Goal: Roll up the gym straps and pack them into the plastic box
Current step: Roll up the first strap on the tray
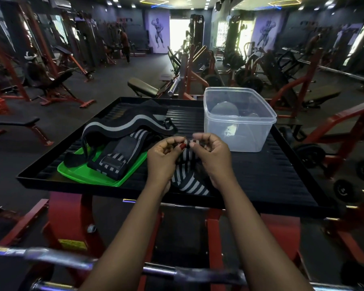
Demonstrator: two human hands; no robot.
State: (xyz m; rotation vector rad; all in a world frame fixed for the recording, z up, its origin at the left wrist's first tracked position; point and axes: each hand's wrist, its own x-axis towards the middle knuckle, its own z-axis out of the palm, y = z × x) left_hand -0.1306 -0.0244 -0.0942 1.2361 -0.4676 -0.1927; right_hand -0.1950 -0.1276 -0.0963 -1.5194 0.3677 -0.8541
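Note:
My left hand (pixel 164 156) and my right hand (pixel 210 153) both pinch the upper end of a black-and-grey striped gym strap (pixel 187 181), held above the black tray (pixel 261 181). The strap's loose tail hangs down to the tray's near edge. More straps (pixel 122 131) lie in a heap to the left, partly on a green lid (pixel 88 175). One is striped, another is black with a single grey band. The clear plastic box (pixel 240 122) stands open at the far right of the tray, just beyond my right hand. It looks bare inside.
The tray rests on a red machine frame (pixel 67 219). A chrome bar (pixel 72 259) crosses in front, close to me. Red benches and racks fill the room behind, and a person (pixel 124 46) stands far back on the left.

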